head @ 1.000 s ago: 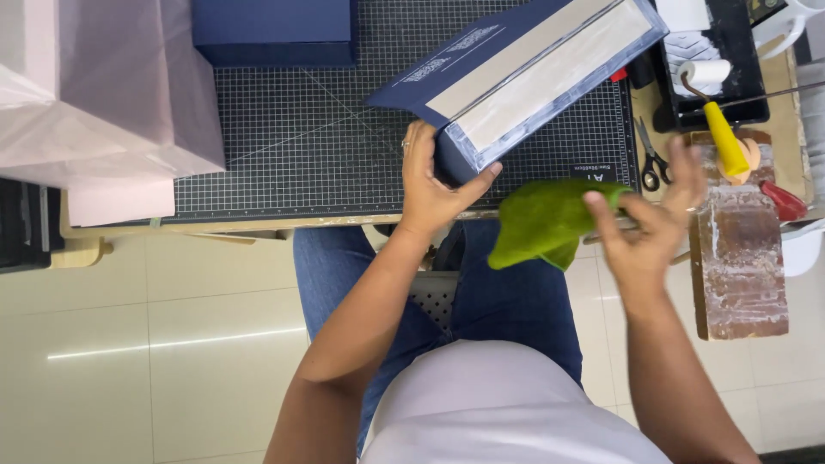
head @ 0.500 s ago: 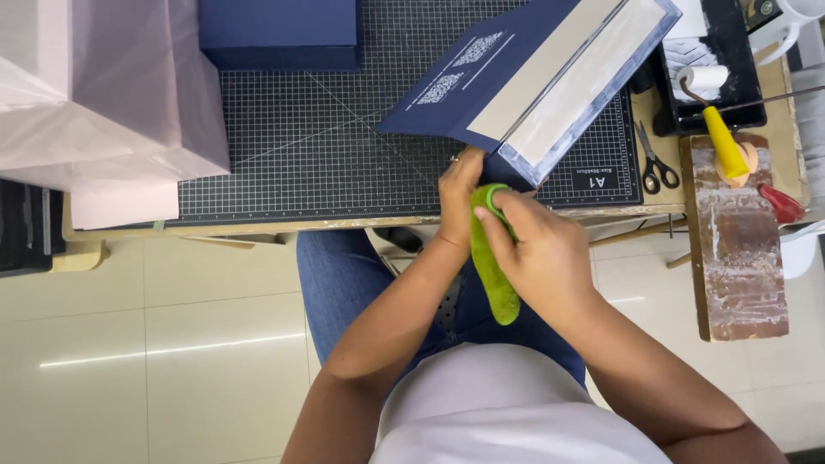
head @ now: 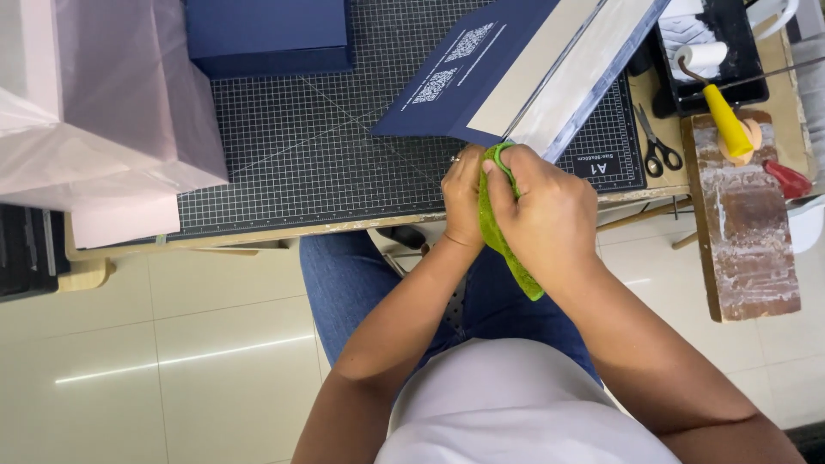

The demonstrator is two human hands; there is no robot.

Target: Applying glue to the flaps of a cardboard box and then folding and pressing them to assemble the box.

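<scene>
While I watch from the head view, my right hand [head: 550,206] is closed around a green cloth [head: 503,236], pressing its upper end against the near edge of the navy box panel [head: 524,73]. The cloth's lower end hangs below that hand, off the worktop [head: 284,225] edge and above my lap. My left hand [head: 462,196] is curled against the cloth just beside the right hand, fingers pinching the same panel edge. The panel sits tilted over the black cutting mat [head: 326,146], its pale inner face turned right. Right of the panel lie scissors [head: 657,148], a yellow-handled roller [head: 718,99] and a stained wooden board [head: 743,223]. Left of the panel: a second navy box [head: 266,34] and pale pink boxes [head: 103,112].
</scene>
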